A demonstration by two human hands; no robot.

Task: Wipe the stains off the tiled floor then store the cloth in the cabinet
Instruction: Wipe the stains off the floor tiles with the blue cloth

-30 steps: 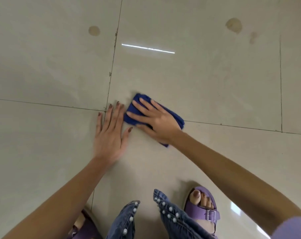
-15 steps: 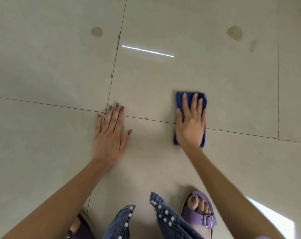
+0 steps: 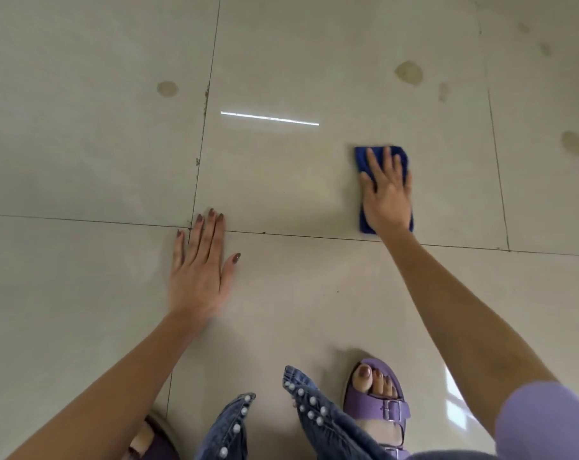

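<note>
A folded blue cloth (image 3: 361, 157) lies flat on the beige tiled floor (image 3: 281, 180). My right hand (image 3: 386, 194) presses down on it with fingers spread, covering most of it. My left hand (image 3: 198, 270) rests flat on the floor at a tile joint, holding nothing. Brown stains mark the tiles beyond: one stain (image 3: 167, 89) at upper left, a larger stain (image 3: 409, 73) at upper right with a faint smear (image 3: 443, 91) beside it, and another stain (image 3: 575, 144) at the far right. No cabinet is in view.
My feet in purple sandals (image 3: 376, 403) and the pearl-studded jeans hems (image 3: 311, 410) are at the bottom. Dark grout lines cross the floor. A bright light streak (image 3: 270, 118) reflects on the tile.
My right hand has slid the cloth to the right and away from me, from beside my left hand onto the far tile. My left hand has stayed put.
</note>
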